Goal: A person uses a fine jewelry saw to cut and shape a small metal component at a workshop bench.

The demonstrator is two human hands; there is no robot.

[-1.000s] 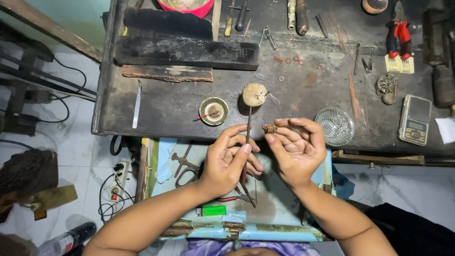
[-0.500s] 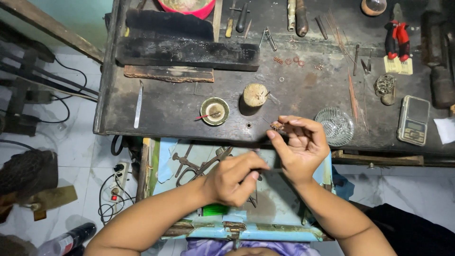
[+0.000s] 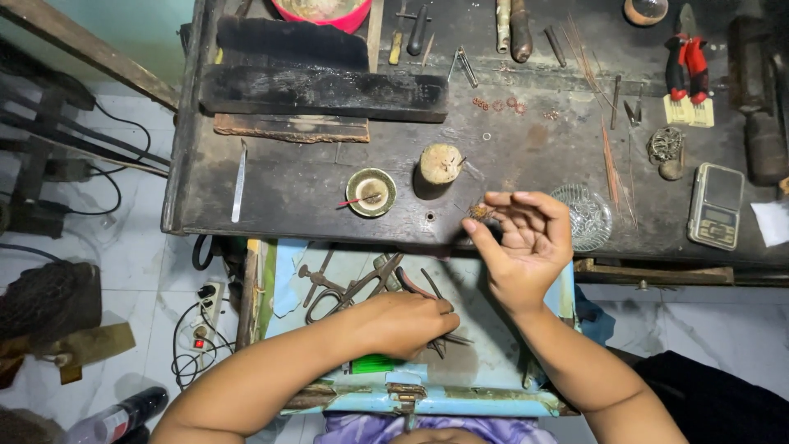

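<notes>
here, at frame centre, the right hand (image 3: 526, 247) pinches a small coppery piece (image 3: 479, 212) in curled fingers over the dark surface (image 3: 288, 189) edge, while below-left the left hand (image 3: 403, 322) closes its fingers on thin metal tools (image 3: 448, 339) in the blue drawer (image 3: 493, 362).

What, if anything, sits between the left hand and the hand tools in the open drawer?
Nothing visible. The left hand already rests on the hand tools in the drawer; its fingertips hide the exact contact. The right hand is apart, above.
</notes>
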